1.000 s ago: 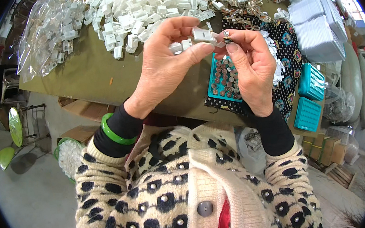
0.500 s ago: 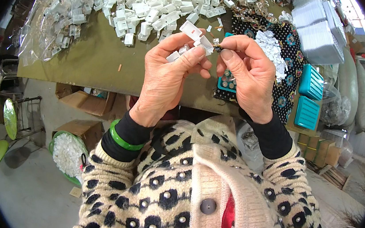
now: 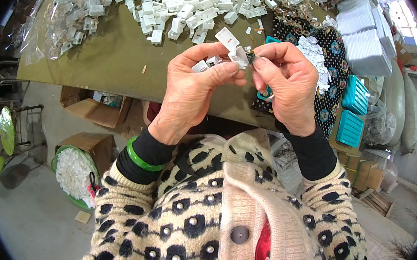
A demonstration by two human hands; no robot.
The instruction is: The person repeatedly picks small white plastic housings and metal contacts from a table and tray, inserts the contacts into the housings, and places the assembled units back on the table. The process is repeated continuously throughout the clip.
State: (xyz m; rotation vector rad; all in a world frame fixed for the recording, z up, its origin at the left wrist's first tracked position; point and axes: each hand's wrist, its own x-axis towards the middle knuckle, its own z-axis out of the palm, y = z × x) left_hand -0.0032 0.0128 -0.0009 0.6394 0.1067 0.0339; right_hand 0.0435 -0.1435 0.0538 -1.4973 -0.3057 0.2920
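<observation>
My left hand [image 3: 187,84] is closed on small white plastic cases. One hinged case [image 3: 228,38] stands opened out between thumb and forefinger, its lid tipped up. More white pieces [image 3: 206,64] are tucked between the fingers of the same hand. Beside the case, my right hand [image 3: 287,78] pinches a tiny dark and gold part [image 3: 250,54], perhaps a small circuit board, at the case's right edge. Whether the part touches the case I cannot tell. Both hands are raised over the front edge of the olive-covered table [image 3: 89,61].
A heap of white cases [image 3: 190,5] covers the far table, with a clear plastic bag [image 3: 65,23] at left. White chips [image 3: 313,60] lie on a patterned dark cloth [image 3: 333,81]. Teal trays [image 3: 349,128] and stacked white trays [image 3: 361,38] stand at right. A green basin [image 3: 73,172] sits on the floor.
The right hand has turned slightly, and the small part shows more plainly beside the case. The view has shifted a little; the left hand keeps its hold.
</observation>
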